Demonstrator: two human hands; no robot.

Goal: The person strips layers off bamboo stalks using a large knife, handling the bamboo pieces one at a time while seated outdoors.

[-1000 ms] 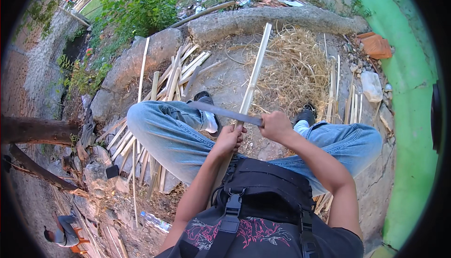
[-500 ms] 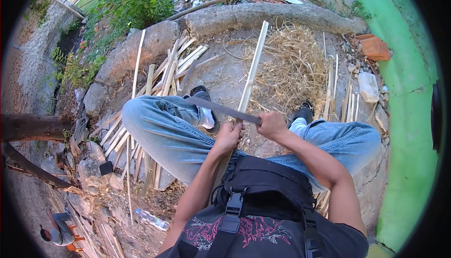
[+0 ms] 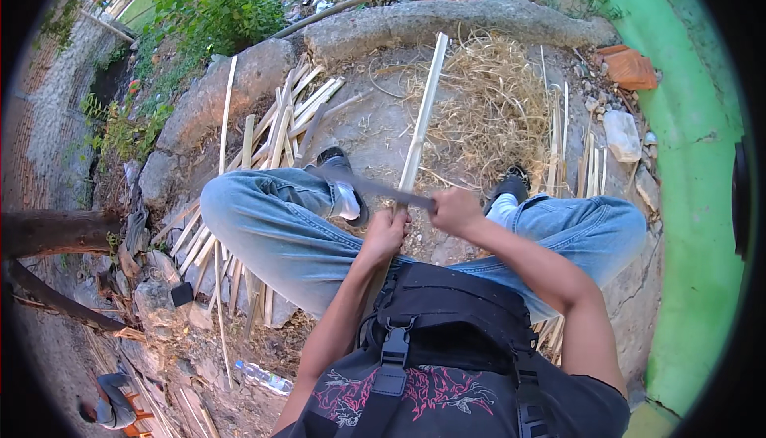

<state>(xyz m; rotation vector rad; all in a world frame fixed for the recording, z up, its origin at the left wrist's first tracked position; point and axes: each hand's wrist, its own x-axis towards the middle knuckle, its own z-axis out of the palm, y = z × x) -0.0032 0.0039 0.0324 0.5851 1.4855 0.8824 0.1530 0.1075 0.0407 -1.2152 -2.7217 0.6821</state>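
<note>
My left hand (image 3: 386, 234) is closed around the lower part of a long pale bamboo strip (image 3: 420, 123). The strip points away from me between my legs, and its near end is hidden by my hand, arm and the black bag on my front. In my right hand (image 3: 456, 212) is a long knife (image 3: 363, 183), its handle mostly covered by the fingers. The flat dark blade lies across the strip just beyond my left hand, its tip toward my left shin. The blade is smeared by motion, and I cannot tell whether its edge bites into the strip.
Bamboo strips (image 3: 289, 115) lie piled at my left, with more strips (image 3: 590, 171) at right. Curly shavings (image 3: 499, 107) heap up ahead before a low stone kerb (image 3: 447, 23). A green wall (image 3: 694, 199) runs along the right. A plastic bottle (image 3: 263, 377) lies lower left, near a seated person (image 3: 116, 402).
The knife has shifted slightly left and its blade is now blurred. My left hand keeps its hold on the bamboo strip. The whole view has shifted a little.
</note>
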